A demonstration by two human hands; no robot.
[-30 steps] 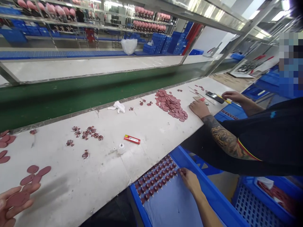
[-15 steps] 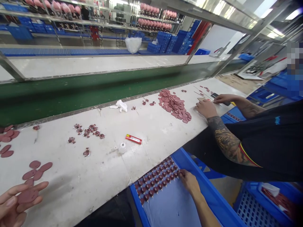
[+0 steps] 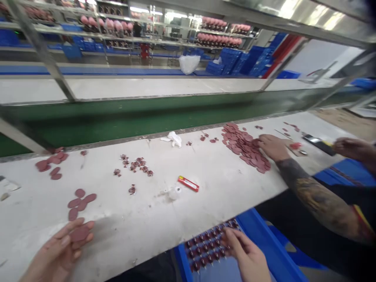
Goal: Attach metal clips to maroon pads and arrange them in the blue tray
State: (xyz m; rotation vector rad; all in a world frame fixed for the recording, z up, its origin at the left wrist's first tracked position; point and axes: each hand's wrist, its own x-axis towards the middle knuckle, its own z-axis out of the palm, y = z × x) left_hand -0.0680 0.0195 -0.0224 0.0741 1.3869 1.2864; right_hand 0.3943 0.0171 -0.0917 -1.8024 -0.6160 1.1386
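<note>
The person's left hand [image 3: 58, 252] was cupped, fingers curled up around a maroon oval disc [image 3: 79, 234] that lay against them, just above the white-topped workbench [image 3: 132, 223]. Directly ahead of that hand, almost touching it, lay a loose group of more oval discs [image 3: 78, 203].

The right hand [image 3: 245, 252] was at the edge of a blue crate [image 3: 261, 231], its fingers [image 3: 232, 239] bent over rows of small maroon pieces [image 3: 205, 246] set out on a pale blue sheet. Whether those fingers gripped a piece, I cannot tell.

Up the bench from the right hand stood a red-and-yellow box [image 3: 188, 183] with a white label, its print too blurred to read, and beside it a small white bottle [image 3: 175, 192], also unreadable. Further to the right, a co-worker's tattooed arm ended in a hand [image 3: 273, 147] resting against a heap of maroon discs [image 3: 243, 147]. The co-worker's other hand [image 3: 351, 149] lay near a black device [image 3: 319, 145], its screen illegible.
</note>
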